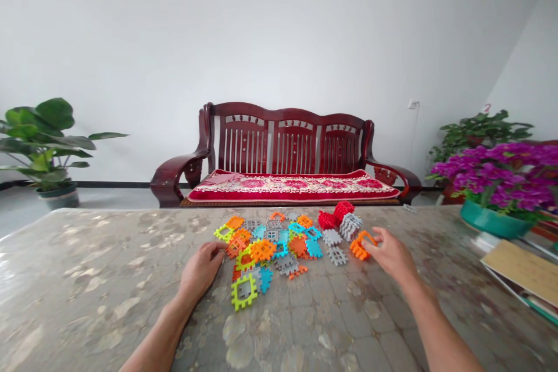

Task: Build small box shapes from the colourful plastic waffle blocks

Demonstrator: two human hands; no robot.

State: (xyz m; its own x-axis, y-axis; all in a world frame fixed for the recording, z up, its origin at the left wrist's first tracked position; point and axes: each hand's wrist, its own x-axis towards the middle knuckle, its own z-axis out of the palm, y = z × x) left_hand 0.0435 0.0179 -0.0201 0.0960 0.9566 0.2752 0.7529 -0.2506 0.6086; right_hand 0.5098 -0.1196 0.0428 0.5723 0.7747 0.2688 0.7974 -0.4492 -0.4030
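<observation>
A loose heap of interlocking plastic tiles (pixel 263 250) with notched edges lies on the table, in orange, blue, grey and lime green. My left hand (pixel 203 267) rests at the heap's left edge, its fingers half bent and the thumb a little apart, with no tile visible in it. To the right, my right hand (pixel 391 254) pinches the edge of an orange tile (pixel 361 246), which stands tilted among or against other orange tiles. Just beyond it are a leaning grey stack (pixel 350 226) and red tiles (pixel 343 212). A lime green frame tile (pixel 243 293) lies nearest me.
The table (pixel 108 302) has a patterned, glossy cover. At its right stand purple flowers in a teal pot (pixel 494 220) and a brown book or folder (pixel 523 267). A grey tile (pixel 408 208) lies near the far edge. Behind is a wooden bench (pixel 290 145).
</observation>
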